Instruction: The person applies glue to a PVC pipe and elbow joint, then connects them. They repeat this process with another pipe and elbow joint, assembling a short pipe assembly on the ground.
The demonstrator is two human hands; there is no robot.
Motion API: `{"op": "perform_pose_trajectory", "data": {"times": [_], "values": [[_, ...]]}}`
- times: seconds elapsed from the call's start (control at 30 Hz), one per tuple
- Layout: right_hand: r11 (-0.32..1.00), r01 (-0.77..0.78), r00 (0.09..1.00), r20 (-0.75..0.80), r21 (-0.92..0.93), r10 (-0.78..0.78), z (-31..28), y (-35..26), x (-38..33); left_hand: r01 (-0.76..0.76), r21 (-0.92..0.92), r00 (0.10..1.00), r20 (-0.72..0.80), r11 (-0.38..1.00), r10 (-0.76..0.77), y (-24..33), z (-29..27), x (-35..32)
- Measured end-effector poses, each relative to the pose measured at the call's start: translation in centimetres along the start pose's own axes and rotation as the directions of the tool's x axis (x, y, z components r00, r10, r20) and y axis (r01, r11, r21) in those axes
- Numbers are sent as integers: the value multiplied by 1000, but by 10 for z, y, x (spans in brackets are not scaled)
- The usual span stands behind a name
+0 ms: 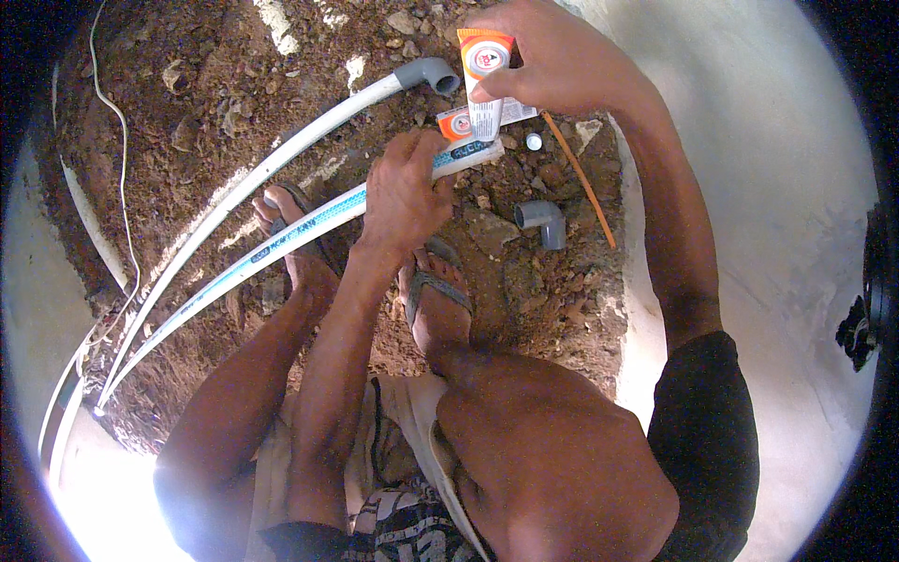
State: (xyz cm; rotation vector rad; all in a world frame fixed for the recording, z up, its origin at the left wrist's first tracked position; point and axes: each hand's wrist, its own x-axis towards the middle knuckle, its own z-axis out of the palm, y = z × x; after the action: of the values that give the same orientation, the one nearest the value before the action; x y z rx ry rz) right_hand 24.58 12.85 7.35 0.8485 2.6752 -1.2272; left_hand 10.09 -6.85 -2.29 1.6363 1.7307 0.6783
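My left hand (405, 187) is wrapped round a white plastic pipe (323, 220) with blue print, close to its free end. In my right hand (538, 70) is an orange-and-white squeeze tube (487, 70), held with its lower end down at the pipe's end. Whether the tube touches the pipe I cannot tell. Just behind lies an orange-and-white carton (456, 125), partly hidden by the tube. A small white cap (534, 141) rests on the soil to the right of the pipe end. Below it sits a loose grey elbow fitting (543, 225).
A second white pipe (281, 155) runs alongside, ending in a grey elbow (429, 75). An orange stick (581, 178) slants beside a pale wall (758, 187). My sandalled feet (438, 290) stand on rubbly soil (506, 309). A thin cable (125, 140) trails at left.
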Motion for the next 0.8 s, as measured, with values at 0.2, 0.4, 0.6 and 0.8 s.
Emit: {"op": "perform_pose_trajectory", "data": {"times": [0.2, 0.4, 0.6, 0.8], "values": [[978, -204, 964, 183, 43, 193, -13, 6, 15, -52, 97, 992, -106, 994, 63, 10, 5, -10], [994, -72, 969, 243, 78, 51, -10, 28, 31, -105, 170, 982, -135, 980, 128, 14, 9, -18], [986, -106, 944, 324, 131, 58, -9, 22, 35, -150, 208, 962, -195, 966, 192, 13, 14, -22], [978, -161, 918, 382, 129, 101, -8, 18, 40, -159, 230, 952, -222, 960, 211, 16, 18, -25]]}}
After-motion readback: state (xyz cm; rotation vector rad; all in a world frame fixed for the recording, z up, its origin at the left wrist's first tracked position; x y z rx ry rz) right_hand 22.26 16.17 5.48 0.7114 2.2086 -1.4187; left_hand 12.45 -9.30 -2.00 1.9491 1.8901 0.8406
